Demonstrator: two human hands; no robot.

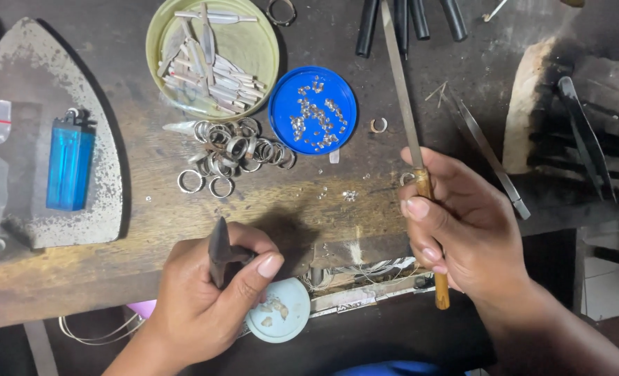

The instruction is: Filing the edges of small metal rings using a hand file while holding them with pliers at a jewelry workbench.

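Nearest, left hand (pixel 208 296) gripping dark pliers (pixel 220 252), just above a pale round lid (pixel 279 311). Right hand (pixel 462 230) clasped around a wooden-handled file (pixel 410 139), right of pliers. Beyond pliers, loose metal rings (pixel 233 153) on the table (pixel 302 202), then blue lid (pixel 313 109), green dish (pixel 213 56).

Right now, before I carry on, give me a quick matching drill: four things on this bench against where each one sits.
Things:
1. file
2. lighter
3. loose rings
4. pliers

Places:
A. on the grey iron-shaped plate, far left
B. gripped in the left hand
C. heaped on the wood just below the green dish
D. held by its wooden handle in the right hand

Pairs: 1-D, 2-A, 3-C, 4-B
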